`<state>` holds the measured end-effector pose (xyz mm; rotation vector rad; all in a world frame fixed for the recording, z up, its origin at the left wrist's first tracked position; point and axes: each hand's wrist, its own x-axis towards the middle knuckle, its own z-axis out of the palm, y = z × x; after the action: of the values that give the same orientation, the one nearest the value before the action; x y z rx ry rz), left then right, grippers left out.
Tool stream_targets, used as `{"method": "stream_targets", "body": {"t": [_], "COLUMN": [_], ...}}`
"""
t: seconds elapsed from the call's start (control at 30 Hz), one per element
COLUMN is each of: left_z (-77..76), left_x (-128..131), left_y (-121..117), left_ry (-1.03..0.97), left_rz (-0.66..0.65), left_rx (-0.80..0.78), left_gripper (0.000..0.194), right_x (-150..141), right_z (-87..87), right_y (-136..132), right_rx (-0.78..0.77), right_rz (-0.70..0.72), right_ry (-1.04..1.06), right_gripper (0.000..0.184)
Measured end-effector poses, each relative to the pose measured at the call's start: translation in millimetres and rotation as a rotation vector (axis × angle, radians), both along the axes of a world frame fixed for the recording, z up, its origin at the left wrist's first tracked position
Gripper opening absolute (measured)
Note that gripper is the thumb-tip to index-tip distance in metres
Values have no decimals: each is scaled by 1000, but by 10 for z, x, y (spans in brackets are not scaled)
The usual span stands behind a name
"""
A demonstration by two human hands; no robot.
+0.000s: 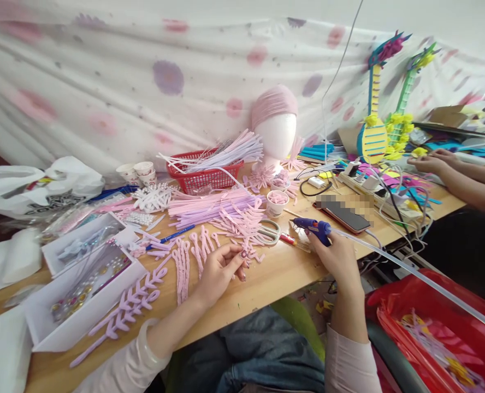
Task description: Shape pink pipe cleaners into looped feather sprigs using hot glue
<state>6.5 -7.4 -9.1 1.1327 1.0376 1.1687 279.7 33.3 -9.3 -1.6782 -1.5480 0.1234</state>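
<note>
Glue gun point(319, 230) sits clamped in the right hand point(336, 255) over the counter point(267, 281), near a phone point(344, 216). Well apart, the left hand point(222, 270) pinches thumb to fingertips beside pink stems point(182, 270); anything between them is too small to tell.

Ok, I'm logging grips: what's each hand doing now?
Left hand: pinched closed; anything held too small to tell.
Right hand: closed, holding the blue glue gun.
</note>
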Motion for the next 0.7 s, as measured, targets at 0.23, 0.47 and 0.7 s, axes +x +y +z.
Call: {"method": "stream_targets", "body": {"t": [0.23, 0.47, 0.7], "left_z": [-6, -14, 25], "left_x": [3, 9, 24], "left_y": [17, 35, 23], "left_ry": [-66, -152, -173], "left_rz": [31, 105, 105], "left_rx": [-51, -86, -85], "left_gripper": [32, 36, 32], "right_x": [-150, -527, -784], "right_z": [140, 150, 116], "right_y": [-313, -490, -505], "right_rx": [140, 41, -15], "right_rz": [-110, 324, 411], "right_ry": [565, 774, 453], "right_gripper": [28, 34, 32]}}
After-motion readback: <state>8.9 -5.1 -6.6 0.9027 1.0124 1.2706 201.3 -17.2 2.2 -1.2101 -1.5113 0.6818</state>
